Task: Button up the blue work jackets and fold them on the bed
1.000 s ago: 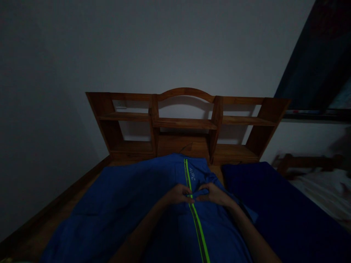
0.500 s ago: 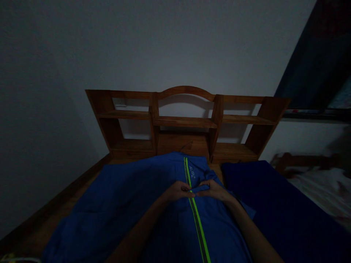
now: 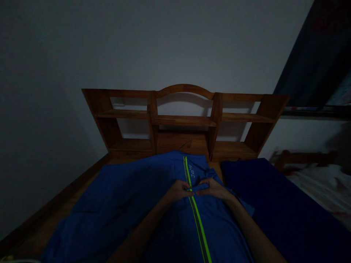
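A blue jacket with a bright green zipper strip lies spread on a wooden bed. My left hand pinches the fabric just left of the zipper, fingers curled. My right hand pinches a fold of the jacket just right of the zipper, fingers curled too. The two hands almost touch over the zipper line. Small pale lettering sits beyond my fingers near the collar.
A wooden headboard with open shelves stands against the pale wall behind the jacket. A dark blue cloth lies to the right. Further right is another bed with white bedding. The room is dim.
Both hands have crept slightly up the zipper toward the collar, and the right hand now holds a small fold of fabric. The view has tilted up a little.
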{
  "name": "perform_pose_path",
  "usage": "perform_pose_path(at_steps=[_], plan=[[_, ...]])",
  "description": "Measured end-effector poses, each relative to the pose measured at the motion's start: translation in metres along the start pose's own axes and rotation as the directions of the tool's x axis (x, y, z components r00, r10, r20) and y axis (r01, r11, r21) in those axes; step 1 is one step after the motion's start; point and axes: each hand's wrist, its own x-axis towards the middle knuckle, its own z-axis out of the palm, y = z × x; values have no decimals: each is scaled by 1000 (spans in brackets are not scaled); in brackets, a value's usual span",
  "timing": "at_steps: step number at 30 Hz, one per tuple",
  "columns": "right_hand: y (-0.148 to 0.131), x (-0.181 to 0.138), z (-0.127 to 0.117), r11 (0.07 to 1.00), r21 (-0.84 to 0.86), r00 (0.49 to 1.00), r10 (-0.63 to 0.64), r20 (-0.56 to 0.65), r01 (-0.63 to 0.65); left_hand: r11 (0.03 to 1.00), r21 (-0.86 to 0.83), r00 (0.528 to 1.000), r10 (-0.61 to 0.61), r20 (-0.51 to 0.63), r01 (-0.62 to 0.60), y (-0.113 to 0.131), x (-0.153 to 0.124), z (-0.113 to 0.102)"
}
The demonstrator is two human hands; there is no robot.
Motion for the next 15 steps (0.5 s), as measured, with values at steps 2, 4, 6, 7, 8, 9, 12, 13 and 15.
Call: perform_pose_path(at_steps=[2,4,6,7,8,9,12,13,15], plan=[[-4,-2,1,1000,8,1000,18,1,-18,998,53,999,27,-17,-26,-2,0,1],[-8,-3,3,1000,13,1000,24,10,-24,994,95,998,54,-33,-50,-4,1,1],[-12,-3,4,1000,-6,1000,14,12,-14,991,113,997,74,-27,-70,-5,1,0],[-13,-3,5,1000,-22,1000,2,7,-2,991,112,997,81,-14,-79,-4,1,0],[-14,-3,5,999,-36,1000,-20,-3,20,991,105,996,85,-4,-85,-4,1,-1],[-15,-3,5,998,-45,999,-48,-11,48,992,97,996,85,6,-86,-3,0,-2],[-15,-2,5,988,-49,989,-147,-29,146,992,88,996,84,21,-85,-2,0,-3],[-15,-2,5,985,-49,986,-165,-30,164,991,96,996,88,16,-89,-2,-1,-3],[-15,-2,6,983,-61,985,-173,-20,172,989,110,995,96,15,-97,-2,-1,-3]])
